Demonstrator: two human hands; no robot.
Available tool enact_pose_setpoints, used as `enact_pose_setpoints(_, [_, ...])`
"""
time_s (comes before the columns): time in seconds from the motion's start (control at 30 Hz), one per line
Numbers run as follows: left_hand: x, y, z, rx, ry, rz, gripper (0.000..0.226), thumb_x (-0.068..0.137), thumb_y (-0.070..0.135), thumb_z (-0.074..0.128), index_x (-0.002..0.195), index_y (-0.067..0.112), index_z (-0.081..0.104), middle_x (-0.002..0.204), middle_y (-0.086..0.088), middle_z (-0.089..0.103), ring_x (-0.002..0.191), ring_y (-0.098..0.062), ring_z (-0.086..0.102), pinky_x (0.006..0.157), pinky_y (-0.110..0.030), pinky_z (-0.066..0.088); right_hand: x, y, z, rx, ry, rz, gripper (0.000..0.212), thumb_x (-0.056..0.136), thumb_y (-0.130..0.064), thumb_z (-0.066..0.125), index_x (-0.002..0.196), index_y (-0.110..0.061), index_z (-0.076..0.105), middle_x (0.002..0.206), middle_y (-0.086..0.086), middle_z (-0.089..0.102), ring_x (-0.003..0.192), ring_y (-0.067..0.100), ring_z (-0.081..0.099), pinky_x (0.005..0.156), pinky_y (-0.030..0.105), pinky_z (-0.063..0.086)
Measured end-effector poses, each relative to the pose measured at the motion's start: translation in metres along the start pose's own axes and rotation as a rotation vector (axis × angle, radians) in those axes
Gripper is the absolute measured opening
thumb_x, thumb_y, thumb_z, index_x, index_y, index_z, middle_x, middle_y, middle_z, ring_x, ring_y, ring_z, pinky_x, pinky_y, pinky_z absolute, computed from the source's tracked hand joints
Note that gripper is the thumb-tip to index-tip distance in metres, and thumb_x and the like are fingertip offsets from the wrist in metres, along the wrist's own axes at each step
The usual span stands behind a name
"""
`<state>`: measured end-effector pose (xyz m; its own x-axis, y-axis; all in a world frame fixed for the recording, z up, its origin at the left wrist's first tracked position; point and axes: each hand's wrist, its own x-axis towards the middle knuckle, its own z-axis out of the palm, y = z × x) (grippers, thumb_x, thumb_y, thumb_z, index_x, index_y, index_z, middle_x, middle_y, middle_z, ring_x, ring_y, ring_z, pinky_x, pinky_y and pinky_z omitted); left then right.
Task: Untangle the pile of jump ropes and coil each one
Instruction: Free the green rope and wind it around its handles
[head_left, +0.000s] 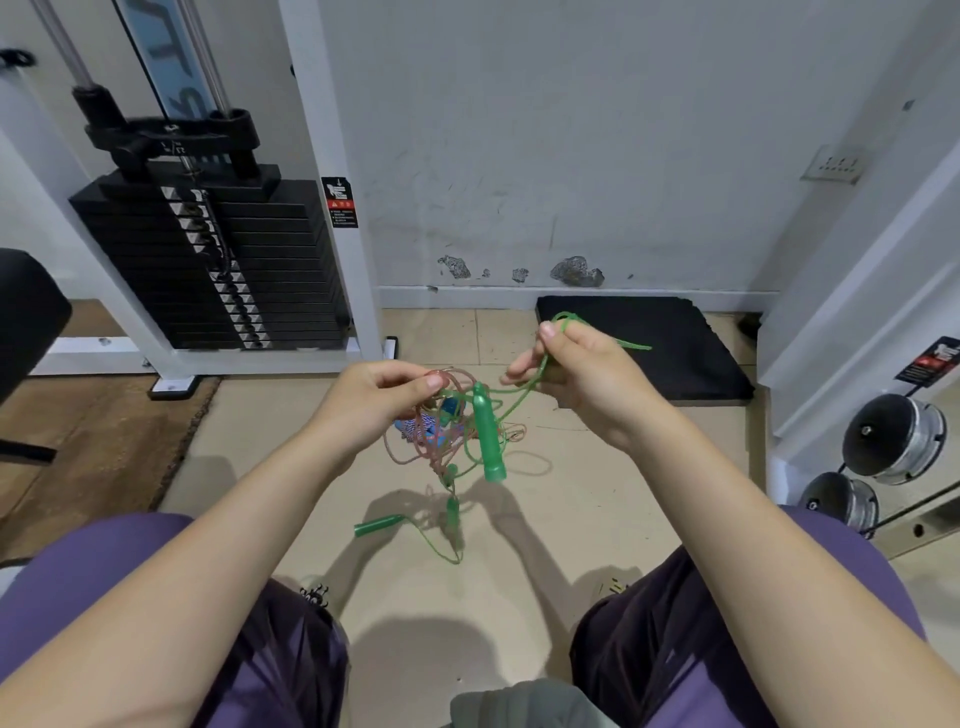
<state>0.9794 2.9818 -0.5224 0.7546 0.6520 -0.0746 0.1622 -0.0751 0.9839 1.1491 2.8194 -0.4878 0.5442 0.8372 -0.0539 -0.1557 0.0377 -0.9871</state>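
Note:
A tangle of jump ropes hangs in the air between my hands above the tiled floor. My left hand (382, 397) pinches loops of the thin pink rope (415, 447). My right hand (582, 374) grips a loop of the green rope (519, 402), whose end sticks out over the black mat. One green handle (488, 439) dangles upright from the tangle. Two more green handles (379, 524) hang or lie lower down, near the floor. A blue-and-white patterned rope with a blue handle (441, 415) shows behind the pink loops.
A white weight machine with a black plate stack (218, 260) stands at the left. A black mat (644, 343) lies against the white wall. Chrome dumbbells (893, 441) sit at the right. My purple-clad knees frame the bottom of the view.

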Motion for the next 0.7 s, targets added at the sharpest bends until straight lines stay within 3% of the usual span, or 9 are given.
enact_pose_setpoints(0.1, [-0.003,0.002,0.001,0.051,-0.039,0.015,0.017,0.077,0.027,0.081,0.079,0.011,0.077,0.079,0.0,0.075,0.07,-0.002,0.063,0.067,-0.01,0.047,-0.001,0.006,0.01,-0.007,-0.083,0.055,0.024,0.105,-0.019,0.041,0.085,-0.009,0.047,0.061,0.007,0.056,0.056,0.024,0.058,0.07,0.035,0.055])
enact_pose_setpoints(0.23, [-0.005,0.008,0.001,-0.085,-0.081,0.011,0.024,0.074,0.033,0.077,0.069,0.011,0.068,0.064,-0.001,0.067,0.061,-0.008,0.059,0.063,-0.015,0.048,-0.001,0.013,0.016,-0.163,-0.17,0.073,0.024,0.104,-0.022,0.046,0.084,-0.009,0.053,0.052,-0.003,0.035,0.044,0.012,0.032,0.056,0.027,0.036])
enact_pose_setpoints(0.33, [0.003,0.009,-0.007,-0.368,0.111,-0.058,0.025,0.095,0.019,0.063,0.072,0.013,0.055,0.05,0.002,0.051,0.05,-0.014,0.051,0.056,-0.023,0.046,-0.001,0.013,0.01,-0.505,-0.139,0.047,0.026,0.099,-0.025,0.056,0.08,-0.009,0.063,0.05,-0.01,0.037,0.046,0.008,0.03,0.048,0.022,0.027])
enact_pose_setpoints(0.4, [0.01,0.011,-0.019,-0.519,0.249,-0.121,0.027,0.097,0.015,0.057,0.072,0.015,0.049,0.045,0.005,0.038,0.041,-0.013,0.039,0.049,-0.025,0.044,-0.002,0.014,0.004,-0.708,-0.117,0.05,0.029,0.095,-0.03,0.063,0.08,-0.005,0.066,0.048,-0.014,0.037,0.047,0.008,0.03,0.047,0.022,0.026])
enact_pose_setpoints(0.47, [0.014,0.01,-0.029,-0.331,0.305,-0.156,0.024,0.092,0.019,0.061,0.072,0.017,0.049,0.043,0.007,0.032,0.039,-0.013,0.028,0.045,-0.024,0.035,-0.001,0.014,0.0,-0.702,-0.083,0.079,0.028,0.093,-0.031,0.065,0.08,-0.007,0.068,0.049,-0.014,0.039,0.051,0.011,0.033,0.051,0.023,0.03])
enact_pose_setpoints(0.53, [0.013,0.004,-0.028,0.098,0.261,-0.135,0.026,0.088,0.026,0.067,0.069,0.016,0.053,0.041,0.008,0.038,0.037,-0.014,0.033,0.042,-0.021,0.034,-0.001,0.013,-0.001,-0.53,-0.059,0.079,0.025,0.097,-0.027,0.059,0.081,-0.01,0.068,0.052,-0.01,0.038,0.053,0.014,0.033,0.057,0.025,0.036])
enact_pose_setpoints(0.6, [0.01,-0.003,-0.023,0.347,0.159,-0.114,0.031,0.087,0.031,0.07,0.064,0.015,0.055,0.047,0.006,0.049,0.038,-0.012,0.043,0.043,-0.022,0.041,0.0,0.011,0.002,-0.367,-0.082,0.074,0.024,0.102,-0.021,0.05,0.086,-0.01,0.064,0.055,-0.006,0.033,0.05,0.012,0.03,0.064,0.029,0.041])
enact_pose_setpoints(0.63, [0.009,-0.006,-0.02,0.413,0.105,-0.131,0.029,0.087,0.031,0.07,0.067,0.014,0.058,0.055,0.003,0.057,0.044,-0.013,0.051,0.049,-0.026,0.047,0.0,0.011,0.004,-0.303,-0.103,0.083,0.024,0.103,-0.019,0.047,0.089,-0.008,0.063,0.056,-0.004,0.034,0.05,0.012,0.032,0.069,0.034,0.045])
enact_pose_setpoints(0.7, [0.006,-0.01,-0.017,0.672,0.04,-0.164,0.028,0.086,0.039,0.071,0.085,0.012,0.065,0.086,-0.003,0.069,0.076,-0.022,0.066,0.073,-0.033,0.054,-0.001,0.011,0.008,-0.201,-0.157,0.112,0.023,0.104,-0.017,0.045,0.093,-0.007,0.063,0.062,0.001,0.047,0.056,0.017,0.049,0.085,0.05,0.05])
